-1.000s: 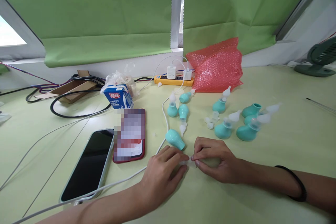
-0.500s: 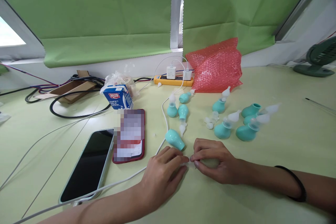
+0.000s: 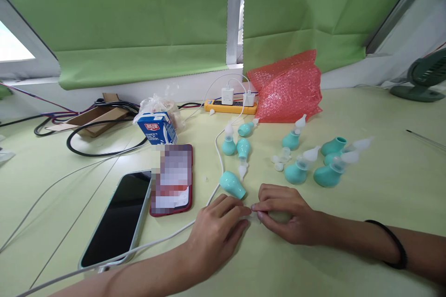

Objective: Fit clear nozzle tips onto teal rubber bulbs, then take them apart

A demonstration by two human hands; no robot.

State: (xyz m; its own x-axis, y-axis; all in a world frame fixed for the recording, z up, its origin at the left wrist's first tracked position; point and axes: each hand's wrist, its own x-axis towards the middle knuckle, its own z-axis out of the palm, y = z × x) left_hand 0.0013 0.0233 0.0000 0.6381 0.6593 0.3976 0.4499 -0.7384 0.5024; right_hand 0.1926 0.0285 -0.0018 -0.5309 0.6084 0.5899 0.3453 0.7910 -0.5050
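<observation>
My left hand and my right hand meet low over the table, fingertips almost touching. Between them they pinch a small translucent plastic piece, mostly hidden by the fingers. Just beyond my left hand lies a teal rubber bulb on its side, its neck bare. Past it are more teal nasal aspirator bulbs, one upright with a clear tip and one lying with its tip toward me. Beyond my right hand stand several others, including a tipped aspirator and an open bulb.
Small translucent parts lie among the bulbs. Two phones, a black-screened one and a red-cased one, sit left, with a white cable crossing nearby. Behind are a milk carton, yellow power strip and red bubble-wrap bag.
The fingers of my right hand have shifted very slightly at the translucent piece. Everything else looks the same.
</observation>
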